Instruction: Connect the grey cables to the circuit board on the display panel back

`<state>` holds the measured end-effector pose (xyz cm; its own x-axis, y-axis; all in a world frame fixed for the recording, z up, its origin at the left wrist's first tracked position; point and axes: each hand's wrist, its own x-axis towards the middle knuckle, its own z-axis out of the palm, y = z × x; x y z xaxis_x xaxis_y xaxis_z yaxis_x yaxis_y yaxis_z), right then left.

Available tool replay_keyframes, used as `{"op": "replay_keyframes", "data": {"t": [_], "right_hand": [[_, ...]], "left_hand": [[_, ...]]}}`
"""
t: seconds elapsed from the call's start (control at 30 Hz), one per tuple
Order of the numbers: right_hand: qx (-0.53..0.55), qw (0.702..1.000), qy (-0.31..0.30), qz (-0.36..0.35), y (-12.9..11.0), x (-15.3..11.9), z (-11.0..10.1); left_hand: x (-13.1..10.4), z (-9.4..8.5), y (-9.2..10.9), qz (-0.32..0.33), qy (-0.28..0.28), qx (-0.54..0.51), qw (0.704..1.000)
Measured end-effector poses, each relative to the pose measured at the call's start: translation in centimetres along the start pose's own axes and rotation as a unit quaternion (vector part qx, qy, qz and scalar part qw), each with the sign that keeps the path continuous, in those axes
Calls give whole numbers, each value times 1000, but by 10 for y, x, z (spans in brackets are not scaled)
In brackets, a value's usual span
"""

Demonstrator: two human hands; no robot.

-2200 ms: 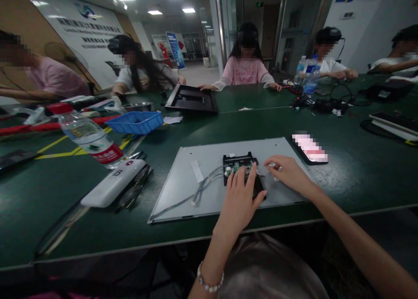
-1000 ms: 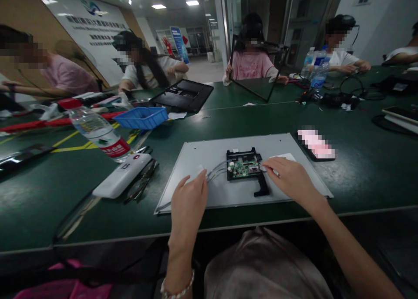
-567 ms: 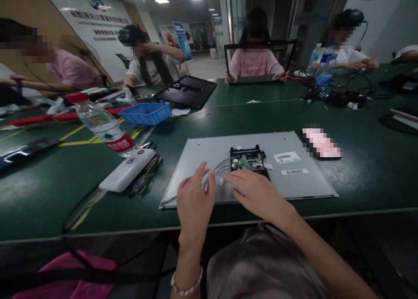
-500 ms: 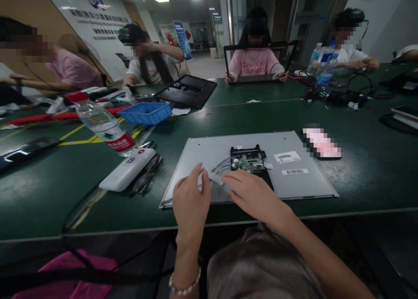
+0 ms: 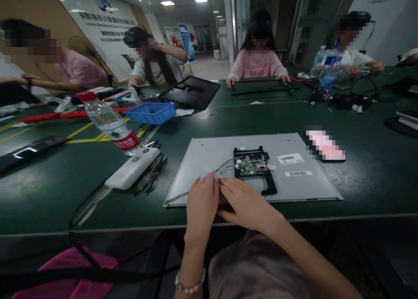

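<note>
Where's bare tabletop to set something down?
Bare green tabletop lies between the flat grey metal panel and white paper scrap beyond, and right of the pink-screened phone. Left of the panel it's crowded: clear red-capped bottle, oblong white case, dark-framed glasses.

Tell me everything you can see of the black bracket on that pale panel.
The black bracket looks plastic and lies flat on the pale panel. It carries a green circuit board with small components. Thin grey cables meet its left side, and a white tab sticks out at the right. Its near right part forms a hooked leg beside an opening. Neither hand appears to grip it.
</note>
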<state>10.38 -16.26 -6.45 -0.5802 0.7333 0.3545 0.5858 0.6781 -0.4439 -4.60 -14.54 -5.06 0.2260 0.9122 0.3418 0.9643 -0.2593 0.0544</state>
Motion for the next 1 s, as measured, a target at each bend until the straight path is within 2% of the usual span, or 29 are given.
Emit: {"op": "replay_keyframes", "data": {"t": [0.1,0.3,0.43,0.6,0.7,0.83,0.9,1.0], "right_hand": [[9,1000,-9,6,-2,-5,-2],[1,1000,-14,6,-5,-13,-11],[-8,1000,-27,-8,-3,-15,-17],[-16,999,-18,-21,5,-19,-40],[-15,1000,21,13,21,-27,-65],[-79,991,75,83,59,-43,-95],[-105,987,60,102,79,-49,-103],[-136,986,20,100,98,-54,-107]], "left_hand": [[2,-3,2,16,-26,9,1000],[7,1,3,-64,1,-17,998],[10,0,5,-87,7,-25,996],[10,-3,5,-80,-9,-28,996],[13,-3,5,-67,7,-38,997],[14,-3,4,-25,62,-37,997],[11,-4,5,14,74,-33,997],[5,-6,8,65,57,-26,996]]}}
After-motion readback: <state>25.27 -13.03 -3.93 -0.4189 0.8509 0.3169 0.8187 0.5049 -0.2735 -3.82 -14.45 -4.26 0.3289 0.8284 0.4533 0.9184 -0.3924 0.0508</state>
